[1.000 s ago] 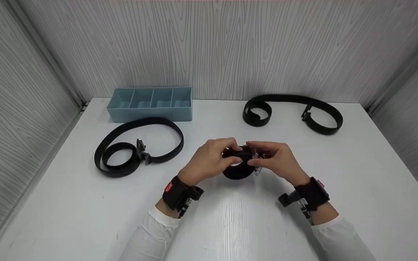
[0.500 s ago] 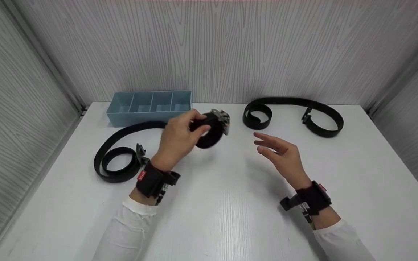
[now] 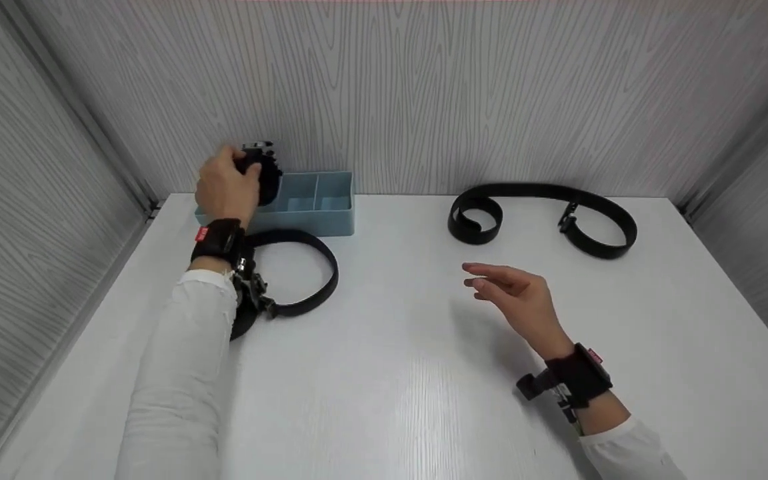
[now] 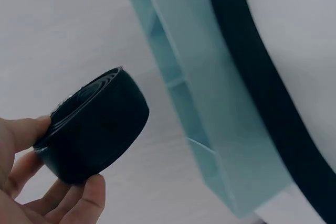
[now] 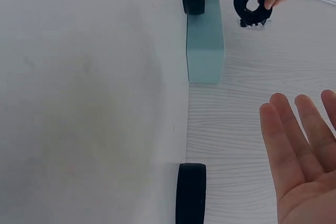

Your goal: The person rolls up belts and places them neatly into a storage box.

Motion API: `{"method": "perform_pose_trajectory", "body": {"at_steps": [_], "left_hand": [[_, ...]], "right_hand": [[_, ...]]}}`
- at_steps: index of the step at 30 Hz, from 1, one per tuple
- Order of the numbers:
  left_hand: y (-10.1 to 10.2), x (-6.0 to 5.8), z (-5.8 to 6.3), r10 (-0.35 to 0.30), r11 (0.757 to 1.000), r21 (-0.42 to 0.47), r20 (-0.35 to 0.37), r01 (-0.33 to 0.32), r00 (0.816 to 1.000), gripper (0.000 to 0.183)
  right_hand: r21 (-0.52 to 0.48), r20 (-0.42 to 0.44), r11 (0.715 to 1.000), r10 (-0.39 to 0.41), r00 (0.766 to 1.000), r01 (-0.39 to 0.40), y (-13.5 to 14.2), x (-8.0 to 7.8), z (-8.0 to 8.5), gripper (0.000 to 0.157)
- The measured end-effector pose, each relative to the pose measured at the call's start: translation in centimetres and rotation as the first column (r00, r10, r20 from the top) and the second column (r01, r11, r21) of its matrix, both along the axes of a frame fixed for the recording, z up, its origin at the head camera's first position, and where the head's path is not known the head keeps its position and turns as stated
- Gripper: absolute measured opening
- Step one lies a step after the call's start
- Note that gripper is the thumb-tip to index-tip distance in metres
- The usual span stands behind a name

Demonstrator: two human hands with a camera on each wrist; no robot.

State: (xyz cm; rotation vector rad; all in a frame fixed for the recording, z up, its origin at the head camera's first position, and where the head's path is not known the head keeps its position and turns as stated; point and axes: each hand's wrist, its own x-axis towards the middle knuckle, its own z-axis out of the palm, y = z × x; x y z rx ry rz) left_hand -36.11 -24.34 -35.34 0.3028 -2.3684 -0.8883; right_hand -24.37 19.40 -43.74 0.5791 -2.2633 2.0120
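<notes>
My left hand (image 3: pixel 227 187) pinches a rolled-up black belt (image 3: pixel 268 179) above the left part of the blue compartment box (image 3: pixel 304 222). In the left wrist view the coiled belt (image 4: pixel 100 129) sits between thumb and fingertips, apart from the box (image 4: pixel 210 93). A metal buckle (image 3: pixel 257 145) shows on the roll's upper side. My right hand (image 3: pixel 514 300) hovers over the table at right with relaxed fingers, holding nothing; its palm (image 5: pixel 310 198) shows in the right wrist view.
A partly uncoiled black belt (image 3: pixel 311 303) lies in front of the box, partly covered by my left forearm. Another loose black belt (image 3: pixel 524 191) lies at the back right of the white table (image 3: pixel 384 373). Grey wood-grain panels (image 3: pixel 397 93) enclose the back and sides.
The right hand let go of the rolled belt and drew back slightly. My left hand carried the roll from the table's middle up and left, over the box.
</notes>
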Motion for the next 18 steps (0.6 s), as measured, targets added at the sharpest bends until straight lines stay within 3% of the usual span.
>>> {"method": "perform_pose_trajectory", "body": {"at_steps": [3,6,12,18], "left_hand": [[-1.2,-1.0,-1.2,0.087,0.996,0.021,0.034,-0.087,0.996,0.028],[-1.6,-1.9,-2.1,0.126,0.992,0.023,0.080,-0.128,0.989,0.029],[-1.3,-3.6,-3.6,0.126,0.992,-0.005,0.146,-0.127,0.981,0.030],[-0.6,-4.4,-5.0,0.140,0.988,-0.100,0.284,-0.116,0.948,0.031]], "right_hand": [[0.010,0.017,1.000,0.008,1.000,-0.009,-0.3,0.2,0.0,0.028],[0.007,0.019,1.000,0.012,1.000,-0.013,-0.3,0.4,0.1,0.027],[-0.004,0.006,1.000,0.019,1.000,-0.019,-0.5,0.5,0.3,0.027],[0.002,0.013,0.999,0.034,0.999,-0.034,-0.5,0.5,0.3,0.027]]}}
